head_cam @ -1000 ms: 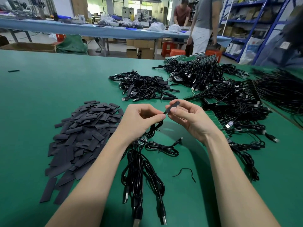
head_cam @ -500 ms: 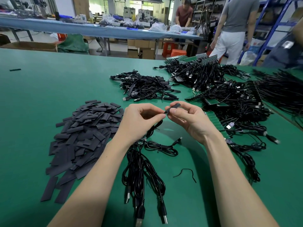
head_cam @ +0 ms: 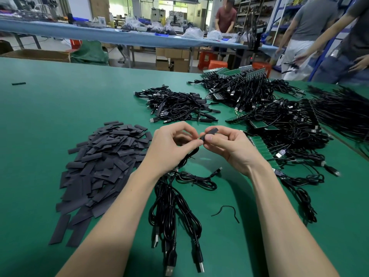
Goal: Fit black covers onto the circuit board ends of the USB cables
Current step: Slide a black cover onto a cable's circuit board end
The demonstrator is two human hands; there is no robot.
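Observation:
My right hand (head_cam: 229,148) pinches a flat black cover (head_cam: 210,132) between thumb and fingers, above the green table (head_cam: 50,116). My left hand (head_cam: 171,146) meets it fingertip to fingertip and pinches the end of a black USB cable (head_cam: 189,156) that hangs down from it; the circuit board end is hidden by my fingers. Below my hands lies a bundle of black USB cables (head_cam: 171,206) with their plugs toward me. A heap of loose black covers (head_cam: 99,162) lies to the left.
A pile of cables (head_cam: 175,104) lies beyond my hands. Farther right are more cables with green circuit boards (head_cam: 263,148) attached. A loose black tie (head_cam: 225,211) lies near my right forearm. People stand at the far right and by the long back table.
My hands have stayed together at the same spot. The cover has slid further between my right fingers, with less of it sticking out. The people behind have shifted to the right.

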